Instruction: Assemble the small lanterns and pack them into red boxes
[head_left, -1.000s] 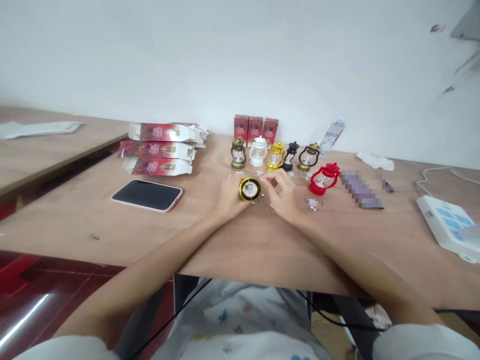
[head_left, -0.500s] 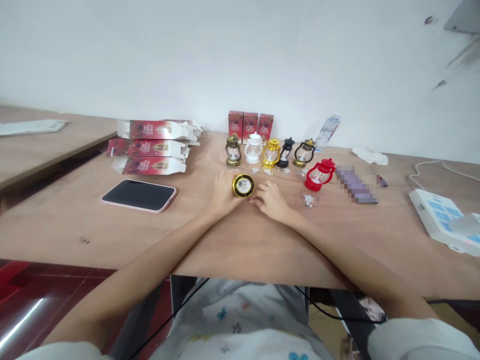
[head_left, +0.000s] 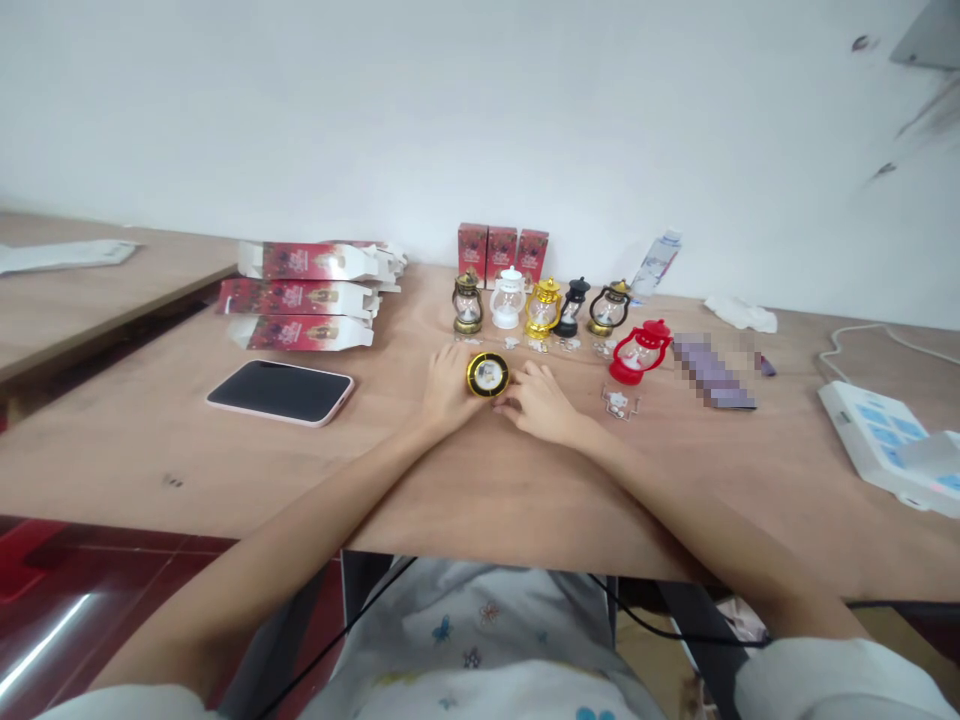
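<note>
HEAD VIEW | mount: head-worn | axis: forward, downward | near: my forearms (head_left: pixel 330 502) | mid-range: my left hand (head_left: pixel 448 388), my right hand (head_left: pixel 541 402) | far: wall (head_left: pixel 375 120)

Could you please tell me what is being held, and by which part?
The left hand grips a gold-rimmed round piece by its side; whether the right hand touches it is unclear.

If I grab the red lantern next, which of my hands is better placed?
Probably your right hand: it's nearer the red lantern, while your left hand appears to hold the gold-rimmed round piece.
</note>
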